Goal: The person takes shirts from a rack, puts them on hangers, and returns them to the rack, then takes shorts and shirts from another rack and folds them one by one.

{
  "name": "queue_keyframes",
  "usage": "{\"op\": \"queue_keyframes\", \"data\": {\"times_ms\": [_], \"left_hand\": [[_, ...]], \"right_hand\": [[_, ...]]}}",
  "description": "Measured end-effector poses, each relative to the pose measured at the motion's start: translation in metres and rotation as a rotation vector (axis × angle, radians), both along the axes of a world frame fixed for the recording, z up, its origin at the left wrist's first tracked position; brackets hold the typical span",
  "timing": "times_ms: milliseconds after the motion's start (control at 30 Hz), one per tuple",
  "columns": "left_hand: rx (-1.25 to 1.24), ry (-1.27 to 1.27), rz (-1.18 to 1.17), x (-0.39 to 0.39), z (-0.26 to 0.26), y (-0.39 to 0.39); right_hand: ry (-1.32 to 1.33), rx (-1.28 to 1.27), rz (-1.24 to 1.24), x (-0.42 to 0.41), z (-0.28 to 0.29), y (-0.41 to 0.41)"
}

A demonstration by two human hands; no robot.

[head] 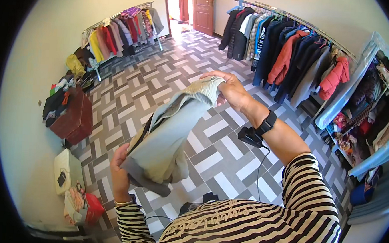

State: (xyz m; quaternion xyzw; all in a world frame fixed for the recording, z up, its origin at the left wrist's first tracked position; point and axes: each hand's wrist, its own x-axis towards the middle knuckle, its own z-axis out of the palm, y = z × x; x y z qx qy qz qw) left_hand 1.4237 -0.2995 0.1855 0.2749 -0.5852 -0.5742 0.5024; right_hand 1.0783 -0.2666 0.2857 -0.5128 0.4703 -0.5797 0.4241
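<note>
Stretched in the air between my hands is a light grey-green garment (170, 126) with a gathered elastic edge at its upper end. That gathered edge is gripped by my right hand (231, 88), with a black band and a small corded device at the wrist. Lower down and to the left, my left hand (121, 165) holds the garment's other side near a darker grey part. Folds hide some of the left fingers. The garment hangs loose in the middle, above the tiled floor (212, 156).
Clothes hang on a rack (307, 25) at the right and another rack (121, 13) at the far left. A dark red chest (76, 117) bears piled clothes. Along the left wall stand a white box (66, 170) and a red bag (94, 209). An open fabric wardrobe (336, 93) stands right.
</note>
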Motion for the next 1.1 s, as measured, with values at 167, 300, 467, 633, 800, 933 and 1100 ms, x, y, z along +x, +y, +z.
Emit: {"op": "queue_keyframes", "data": {"times_ms": [167,300,467,633,800,933,1100], "left_hand": [[-0.019,0.099,-0.012,-0.035,0.028,-0.048],[-0.151,-0.048,0.081,-0.059,0.018,-0.099],[-0.257,-0.282,-0.09,-0.103,0.017,-0.145],[-0.106,-0.227,-0.253,-0.149,-0.017,-0.197],[0.263,-0.045,-0.362,-0.189,-0.021,-0.238],[0.528,0.23,-0.41,-0.213,-0.014,-0.26],[0.409,0.212,-0.399,-0.248,-0.012,-0.303]], "right_hand": [[0.038,0.057,-0.2,-0.043,-0.03,-0.032],[-0.07,0.003,-0.29,-0.063,-0.034,-0.047],[-0.067,-0.1,-0.186,-0.102,-0.016,-0.074],[0.027,-0.051,-0.25,-0.119,0.006,-0.107],[0.152,0.01,-0.398,-0.148,0.011,-0.141],[0.171,-0.05,-0.515,-0.187,-0.002,-0.172],[0.05,-0.105,-0.56,-0.234,-0.002,-0.199]]}}
